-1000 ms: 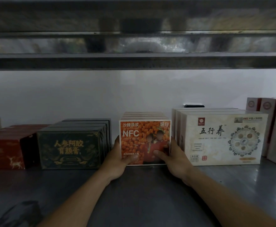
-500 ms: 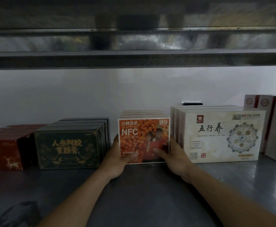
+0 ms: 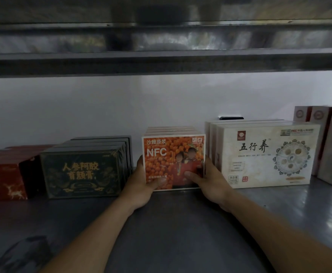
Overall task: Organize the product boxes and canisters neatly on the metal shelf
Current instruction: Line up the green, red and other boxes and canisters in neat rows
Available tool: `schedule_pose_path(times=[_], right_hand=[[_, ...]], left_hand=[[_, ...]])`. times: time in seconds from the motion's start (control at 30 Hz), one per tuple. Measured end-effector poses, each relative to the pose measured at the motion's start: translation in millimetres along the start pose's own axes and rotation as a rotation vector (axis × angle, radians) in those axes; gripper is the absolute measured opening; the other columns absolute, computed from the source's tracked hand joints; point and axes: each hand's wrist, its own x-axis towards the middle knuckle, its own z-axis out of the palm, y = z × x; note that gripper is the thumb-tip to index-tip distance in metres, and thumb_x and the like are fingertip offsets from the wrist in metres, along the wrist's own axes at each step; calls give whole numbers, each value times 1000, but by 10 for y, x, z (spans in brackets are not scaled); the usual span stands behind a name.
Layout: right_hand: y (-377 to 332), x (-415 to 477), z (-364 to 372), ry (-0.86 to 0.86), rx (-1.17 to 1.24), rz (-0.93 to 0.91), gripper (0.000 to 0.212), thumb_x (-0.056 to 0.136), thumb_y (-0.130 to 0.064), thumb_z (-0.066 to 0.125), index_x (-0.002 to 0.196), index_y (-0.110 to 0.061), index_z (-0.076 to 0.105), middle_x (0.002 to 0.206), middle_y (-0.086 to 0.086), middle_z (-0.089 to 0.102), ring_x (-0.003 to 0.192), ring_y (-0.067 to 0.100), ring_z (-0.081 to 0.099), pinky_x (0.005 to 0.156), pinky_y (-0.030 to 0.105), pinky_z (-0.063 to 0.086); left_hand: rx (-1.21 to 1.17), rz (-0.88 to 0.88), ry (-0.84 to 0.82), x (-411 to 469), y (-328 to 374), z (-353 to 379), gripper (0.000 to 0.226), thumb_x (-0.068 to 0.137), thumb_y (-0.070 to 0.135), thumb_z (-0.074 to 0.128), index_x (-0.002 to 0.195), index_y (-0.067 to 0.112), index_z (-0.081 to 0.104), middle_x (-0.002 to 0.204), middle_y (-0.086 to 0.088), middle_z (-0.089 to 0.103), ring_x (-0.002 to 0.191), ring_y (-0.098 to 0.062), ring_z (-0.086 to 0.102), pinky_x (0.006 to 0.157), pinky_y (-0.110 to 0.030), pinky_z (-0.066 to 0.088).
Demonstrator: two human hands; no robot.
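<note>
A row of orange NFC boxes [image 3: 173, 154] stands upright in the middle of the metal shelf [image 3: 181, 233], front face towards me. My left hand [image 3: 141, 186] clasps the front box's left side, thumb on its lower face. My right hand [image 3: 210, 182] clasps its right side, thumb on the lower right of the face. Left of it stands a row of dark green boxes [image 3: 82, 172], and further left lie red boxes [image 3: 3, 178]. On the right stands a row of white boxes [image 3: 265, 156], close against my right hand.
Tall pink-and-red boxes [image 3: 330, 142] stand at the far right. An upper metal shelf [image 3: 161, 62] hangs low overhead. A white wall closes the back. A small dark object [image 3: 231, 118] shows behind the white boxes. A dark shape [image 3: 21, 253] lies at the lower left.
Both hands stay clasped on the orange box; the whole scene sits slightly lower in the frame than half a second ago. No box has visibly shifted against its neighbours.
</note>
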Motion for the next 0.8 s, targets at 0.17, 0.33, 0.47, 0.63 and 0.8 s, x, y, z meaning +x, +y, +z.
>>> schedule_pose_path(times=[0.17,0.33,0.47,0.63,0.8], right_hand=[[-66,-47,10,38,-71,46,57,91,-27,68,140,-22,40,126,-6,59,116,11,56,93,23,43],[-157,-144,-3,91,-229,100,51,91,-32,68,135,-17,47,120,-6,59,115,15,56,87,17,35],[-219,-324,-29,113,-304,120,53,87,-35,73,132,-14,55,126,-1,64,119,20,59,95,23,43],[-318,-650,-167,179,-297,130,61,88,-34,72,140,-9,51,136,7,60,125,24,56,105,31,42],[-328,-884,-451,179,-257,122,61,89,-36,70,139,-9,49,133,9,61,121,23,58,92,23,39]], left_hand=[[13,-34,20,1,-13,4,69,83,20,75,139,33,36,115,20,60,105,1,58,90,-21,43],[89,-72,89,-75,58,-15,63,84,22,74,138,22,40,114,11,59,107,-11,58,88,-22,41],[132,-145,152,-241,126,-66,74,85,31,73,145,15,33,133,-4,55,119,-23,55,98,-31,43],[153,-175,239,-566,364,-91,45,88,29,68,126,11,53,111,-2,57,95,-15,53,79,-24,40],[110,-163,275,-781,582,106,37,90,31,65,120,13,55,109,-3,62,95,-18,58,78,-27,42]])
